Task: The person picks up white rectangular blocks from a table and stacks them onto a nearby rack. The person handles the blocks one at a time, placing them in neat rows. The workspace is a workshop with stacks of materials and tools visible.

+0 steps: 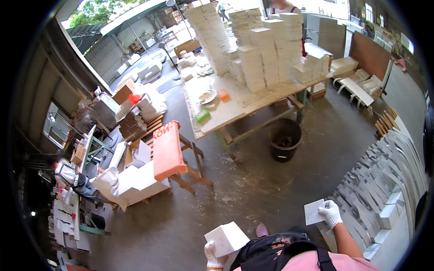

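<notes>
Fingers of the white-gloved right hand point(332, 214) pinched a thin, square white panel point(313, 212) to their left, likely brittle, best edge-held; the white-gloved left hand point(213, 256) gripped a heavier-looking, boxy white block point(227, 239).

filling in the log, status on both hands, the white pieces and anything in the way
Left hand holding white block. Right hand pinching thin white square, apart from block. Black bin on floor ahead, near worktable.

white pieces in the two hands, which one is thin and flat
The white square in the right hand; the left hand holds a thick white block instead.
</notes>
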A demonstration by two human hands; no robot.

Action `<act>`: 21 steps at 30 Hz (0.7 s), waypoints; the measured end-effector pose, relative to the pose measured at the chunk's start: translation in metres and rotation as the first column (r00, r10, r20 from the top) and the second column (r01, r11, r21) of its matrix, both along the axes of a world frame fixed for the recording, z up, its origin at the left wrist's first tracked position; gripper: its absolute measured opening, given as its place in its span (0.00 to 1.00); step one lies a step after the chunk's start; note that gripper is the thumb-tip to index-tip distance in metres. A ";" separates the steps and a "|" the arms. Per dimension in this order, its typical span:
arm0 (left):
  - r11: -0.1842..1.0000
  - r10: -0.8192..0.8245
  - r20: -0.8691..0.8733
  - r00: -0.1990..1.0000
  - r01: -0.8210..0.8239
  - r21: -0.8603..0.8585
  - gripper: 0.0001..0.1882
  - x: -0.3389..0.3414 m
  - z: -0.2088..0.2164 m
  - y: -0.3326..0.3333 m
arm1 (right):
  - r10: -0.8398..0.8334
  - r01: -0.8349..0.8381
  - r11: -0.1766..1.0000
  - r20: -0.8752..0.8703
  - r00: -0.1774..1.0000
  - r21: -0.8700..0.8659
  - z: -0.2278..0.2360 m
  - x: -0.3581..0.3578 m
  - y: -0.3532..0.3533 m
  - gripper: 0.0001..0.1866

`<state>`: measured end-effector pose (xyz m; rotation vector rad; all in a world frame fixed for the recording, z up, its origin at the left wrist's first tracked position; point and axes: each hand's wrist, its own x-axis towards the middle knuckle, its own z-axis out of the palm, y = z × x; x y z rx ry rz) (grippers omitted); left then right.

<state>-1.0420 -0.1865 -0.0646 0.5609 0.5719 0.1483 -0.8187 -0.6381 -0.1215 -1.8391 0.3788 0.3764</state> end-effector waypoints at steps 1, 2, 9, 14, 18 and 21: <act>0.999 0.016 -0.004 1.000 -0.016 0.028 0.49 0.006 0.005 0.013 | -0.004 0.004 0.999 -0.014 1.000 0.042 -0.003 0.008 0.016 0.15; 0.996 0.060 0.033 0.998 -0.058 -0.061 0.47 0.015 0.009 0.025 | -0.005 0.007 0.997 -0.029 1.000 0.083 -0.007 0.019 0.032 0.15; 0.969 0.243 0.021 0.970 -0.244 0.031 0.48 0.089 0.006 0.093 | 0.055 -0.051 0.997 -0.082 0.995 0.050 -0.028 0.133 0.119 0.15; 0.894 0.393 0.040 0.919 -0.392 0.217 0.50 0.159 0.030 0.123 | 0.076 -0.065 0.988 -0.073 0.994 0.142 -0.074 0.249 0.184 0.14; 0.843 0.534 -0.016 0.845 -0.534 -0.065 0.32 0.207 0.029 0.168 | 0.145 -0.142 0.983 -0.017 0.989 0.119 -0.072 0.337 0.223 0.14; 0.838 0.545 -0.012 0.838 -0.545 -0.004 0.29 0.258 0.039 0.206 | 0.213 -0.213 0.976 0.005 0.977 0.036 -0.045 0.382 0.250 0.14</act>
